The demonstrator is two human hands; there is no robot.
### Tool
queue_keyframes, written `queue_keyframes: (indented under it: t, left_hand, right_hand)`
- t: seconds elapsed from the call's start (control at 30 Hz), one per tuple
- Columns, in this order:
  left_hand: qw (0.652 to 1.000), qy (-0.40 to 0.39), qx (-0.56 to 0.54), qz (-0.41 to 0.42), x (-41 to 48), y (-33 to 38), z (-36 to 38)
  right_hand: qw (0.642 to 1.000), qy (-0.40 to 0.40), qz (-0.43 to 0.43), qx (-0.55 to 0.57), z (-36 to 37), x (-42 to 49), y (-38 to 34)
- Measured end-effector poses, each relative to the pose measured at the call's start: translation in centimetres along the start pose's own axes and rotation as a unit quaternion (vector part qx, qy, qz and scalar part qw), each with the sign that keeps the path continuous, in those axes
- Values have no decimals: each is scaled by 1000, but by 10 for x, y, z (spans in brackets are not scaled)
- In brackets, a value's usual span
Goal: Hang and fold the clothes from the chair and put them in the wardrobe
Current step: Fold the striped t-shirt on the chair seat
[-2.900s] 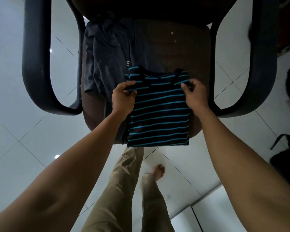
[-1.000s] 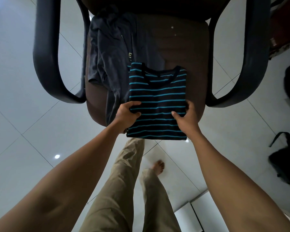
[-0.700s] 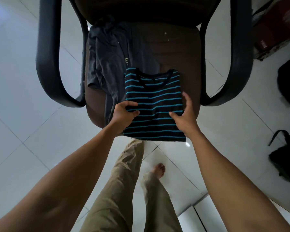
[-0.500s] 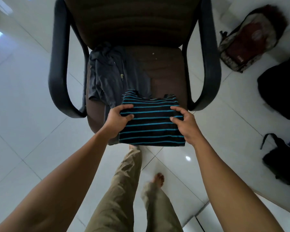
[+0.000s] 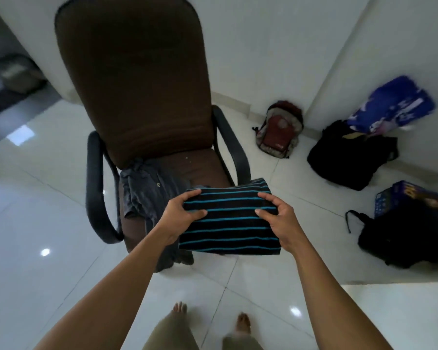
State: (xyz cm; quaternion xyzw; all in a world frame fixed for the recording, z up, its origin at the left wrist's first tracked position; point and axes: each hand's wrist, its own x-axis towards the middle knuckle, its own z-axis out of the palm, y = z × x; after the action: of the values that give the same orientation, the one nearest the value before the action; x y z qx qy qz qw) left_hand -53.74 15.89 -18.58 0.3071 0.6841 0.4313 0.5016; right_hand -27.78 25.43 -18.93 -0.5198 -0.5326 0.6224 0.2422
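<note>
The folded striped T-shirt (image 5: 232, 221) was lying on the chair (image 5: 142, 97) seat before; now it is up in the air, in front of the seat. The left hand (image 5: 180, 218) grips its left edge and the right hand (image 5: 280, 221) grips its right edge, thumbs on top. A grey garment (image 5: 147, 195) still lies on the seat. The fingers under the shirt are hidden. Bags by the wall look blurry

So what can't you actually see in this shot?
Head view only:
- Wardrobe: out of frame.
- Dark grey garment on the brown padded chair: crumpled, type unclear.
- Folded black, blue-striped shirt: underside hidden; left hand and right hand cover its sides.
</note>
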Motion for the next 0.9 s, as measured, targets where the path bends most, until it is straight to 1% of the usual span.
queue_keyframes:
  t: [0.13,0.23,0.33,0.43,0.53,0.67,0.8,0.9]
  left_hand:
    - [994,-95,31,42,-11,25,14]
    - [979,-175,71,75,-25,34,25]
    - [957,-254,99,96,-49,33,41]
    - [923,-348,120,112,-88,30,75]
    - [875,-440,157,130,-143,24,120]
    - [796,-552,197,154,-244,14,180]
    - [694,-658,221,189,-368,-4,227]
    - [620,-715,236,220,-476,-31,245]
  right_hand:
    - [995,93,-22,26,-12,-61,5]
    - [982,179,-33,52,-8,-115,17]
    - [961,261,-29,82,2,-182,31]
    - [931,350,-18,100,9,-264,50]
    - [885,451,-9,115,13,-357,72]
    - [817,559,-8,146,32,-493,96]
    - [735,661,-15,151,68,-637,114]
    - [674,722,-3,155,111,-744,132]
